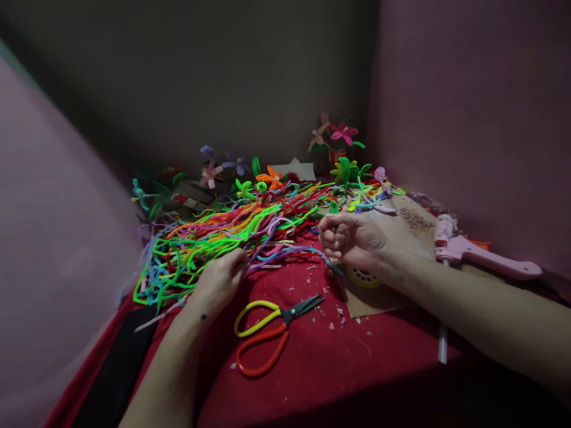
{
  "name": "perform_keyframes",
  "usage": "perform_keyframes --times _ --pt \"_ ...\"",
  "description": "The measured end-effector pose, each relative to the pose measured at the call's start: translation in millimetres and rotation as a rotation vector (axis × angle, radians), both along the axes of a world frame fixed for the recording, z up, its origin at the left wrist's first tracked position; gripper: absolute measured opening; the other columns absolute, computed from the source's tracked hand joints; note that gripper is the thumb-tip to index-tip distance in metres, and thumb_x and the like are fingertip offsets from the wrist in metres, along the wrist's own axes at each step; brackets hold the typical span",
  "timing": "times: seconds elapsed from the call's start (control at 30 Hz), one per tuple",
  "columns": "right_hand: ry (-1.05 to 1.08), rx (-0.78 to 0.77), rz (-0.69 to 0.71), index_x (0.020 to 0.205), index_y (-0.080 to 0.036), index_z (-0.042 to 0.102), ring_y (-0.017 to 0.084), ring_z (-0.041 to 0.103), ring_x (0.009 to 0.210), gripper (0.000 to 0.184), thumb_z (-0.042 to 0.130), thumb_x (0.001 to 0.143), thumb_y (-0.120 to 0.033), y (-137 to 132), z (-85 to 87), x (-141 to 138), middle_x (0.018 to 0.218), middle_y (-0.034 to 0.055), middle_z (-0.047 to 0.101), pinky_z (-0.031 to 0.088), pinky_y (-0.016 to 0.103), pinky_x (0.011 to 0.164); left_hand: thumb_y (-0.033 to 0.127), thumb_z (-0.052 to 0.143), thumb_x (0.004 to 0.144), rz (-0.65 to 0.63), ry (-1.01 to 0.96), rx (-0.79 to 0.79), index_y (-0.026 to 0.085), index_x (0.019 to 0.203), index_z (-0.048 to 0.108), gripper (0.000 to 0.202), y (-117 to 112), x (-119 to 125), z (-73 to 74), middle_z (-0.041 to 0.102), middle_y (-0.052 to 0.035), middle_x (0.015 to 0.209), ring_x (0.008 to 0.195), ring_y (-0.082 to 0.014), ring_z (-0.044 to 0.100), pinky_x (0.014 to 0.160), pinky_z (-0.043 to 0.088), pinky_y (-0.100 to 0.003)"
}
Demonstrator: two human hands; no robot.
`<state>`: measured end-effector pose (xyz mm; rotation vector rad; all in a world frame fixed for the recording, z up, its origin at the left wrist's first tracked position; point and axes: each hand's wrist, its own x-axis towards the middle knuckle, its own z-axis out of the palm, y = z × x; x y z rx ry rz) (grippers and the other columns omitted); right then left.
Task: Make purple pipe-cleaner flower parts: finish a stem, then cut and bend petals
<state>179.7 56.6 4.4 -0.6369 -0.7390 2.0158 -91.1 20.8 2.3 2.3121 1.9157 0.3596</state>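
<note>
A big tangle of coloured pipe cleaners lies across the red cloth. My left hand rests on the near edge of that pile, its fingers curled into the strands. My right hand hovers at the pile's right end, closed in a loose fist; what it pinches, if anything, is too small to make out. Scissors with yellow and orange handles lie on the cloth between my forearms, blades pointing right.
Finished pipe-cleaner flowers stand along the back by the wall. A pink glue gun lies at the right on a piece of cardboard. A yellow tape roll peeks out under my right wrist. Small scraps litter the cloth.
</note>
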Motion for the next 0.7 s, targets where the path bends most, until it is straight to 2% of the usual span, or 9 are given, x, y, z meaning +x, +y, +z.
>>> perform_keyframes --times 0.1,0.2,0.4,0.57,0.7 --pt "-0.071 0.088 0.031 0.063 -0.014 0.06 0.007 0.039 0.039 0.013 0.054 0.07 -0.024 -2 -6.9 -3 0.048 -0.0016 0.05 0.026 0.022 0.038 0.029 0.043 0.081 0.036 -0.109 0.13 0.02 0.08 0.057 0.017 3 -6 -0.4 0.064 -0.0031 0.076 0.07 -0.0164 0.057 0.066 0.041 -0.025" --pt "-0.102 0.171 0.054 0.064 -0.013 0.061 0.007 0.042 0.04 0.011 0.057 0.068 -0.022 -4 -14.1 -6 0.05 -0.0013 0.052 0.029 0.021 0.038 0.026 0.045 0.08 0.048 -0.144 0.202 0.02 0.081 0.061 0.017 12 -13 -8.6 0.064 -0.0037 0.081 0.076 -0.0167 0.057 0.072 0.042 -0.026" --pt "-0.148 0.171 0.07 0.063 -0.013 0.06 0.008 0.041 0.04 0.01 0.058 0.066 -0.023 -7 -18.6 -10 0.049 -0.0014 0.05 0.03 0.021 0.036 0.027 0.055 0.075 0.032 -0.152 0.251 0.021 0.071 0.065 0.012 25 -8 -22.0 0.06 -0.005 0.079 0.085 -0.0211 0.053 0.081 0.04 -0.032" --pt "-0.147 0.171 0.076 0.063 -0.014 0.06 0.008 0.042 0.041 0.01 0.057 0.068 -0.022 -7 -18.2 -8 0.051 -0.0012 0.05 0.03 0.021 0.037 0.034 0.055 0.077 0.038 -0.265 0.217 0.02 0.075 0.065 0.017 14 0 -10.1 0.065 -0.0025 0.076 0.074 -0.0163 0.058 0.071 0.044 -0.026" --pt "-0.141 0.169 0.091 0.064 -0.014 0.06 0.008 0.041 0.041 0.009 0.057 0.068 -0.021 -8 -19.6 -7 0.052 -0.001 0.05 0.029 0.022 0.037 0.038 0.053 0.078 0.221 -0.422 0.317 0.017 0.083 0.064 0.025 0 -12 9.4 0.066 -0.0025 0.076 0.07 -0.0151 0.059 0.064 0.045 -0.024"
